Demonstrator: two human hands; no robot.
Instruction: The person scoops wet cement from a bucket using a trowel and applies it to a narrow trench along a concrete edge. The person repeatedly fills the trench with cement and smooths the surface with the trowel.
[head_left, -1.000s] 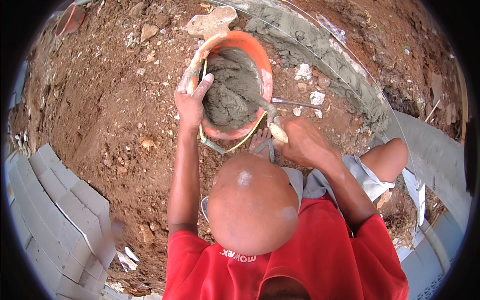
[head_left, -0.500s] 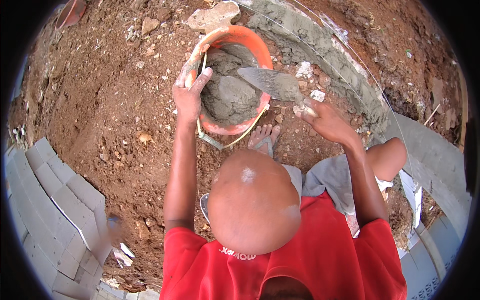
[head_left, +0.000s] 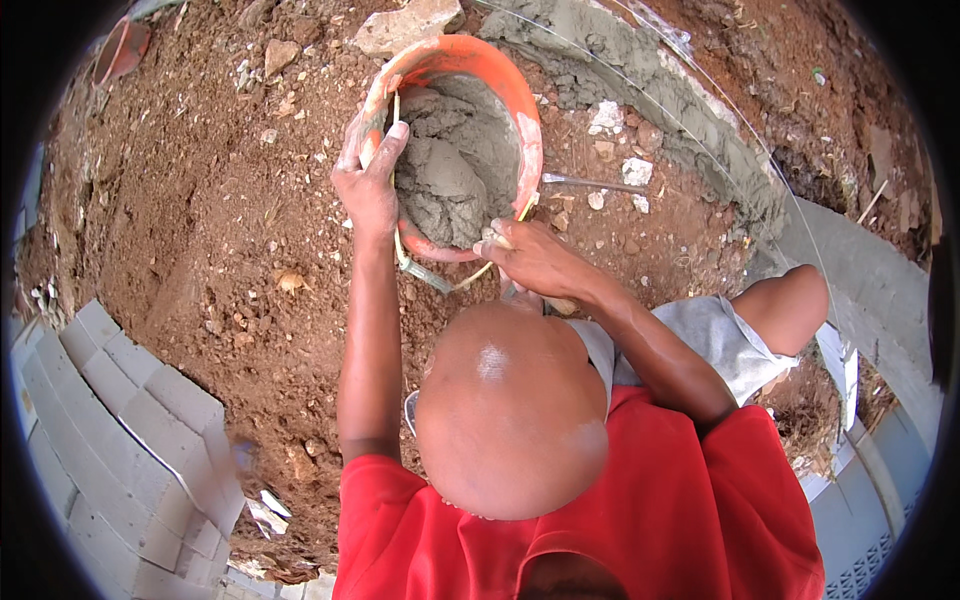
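An orange bucket (head_left: 531, 135) holding wet grey mortar (head_left: 440, 170) stands on the soil in front of me. My left hand (head_left: 368, 180) grips its left rim, thumb inside and fingers outside. At the near right rim, my right hand (head_left: 535, 258) is closed around the pale handle of the trowel. The trowel's blade cannot be made out; mortar or the hand hides it. The bucket's pale carrying handle (head_left: 428, 274) hangs down on the near side, close to my right hand. A thin metal tool (head_left: 597, 184) lies on the ground right of the bucket.
A mortar-covered low wall (head_left: 640, 100) curves along the far right, with string lines (head_left: 690, 135) above it. Grey blocks (head_left: 150, 420) are stacked at lower left. A flat rock (head_left: 408, 27) lies behind the bucket, and a second reddish bucket (head_left: 122, 50) sits far left.
My right hand has moved left and nearer, from beside the bucket to its near rim. The trowel blade, earlier raised over the rim, no longer shows. My left hand keeps hold of the rim.
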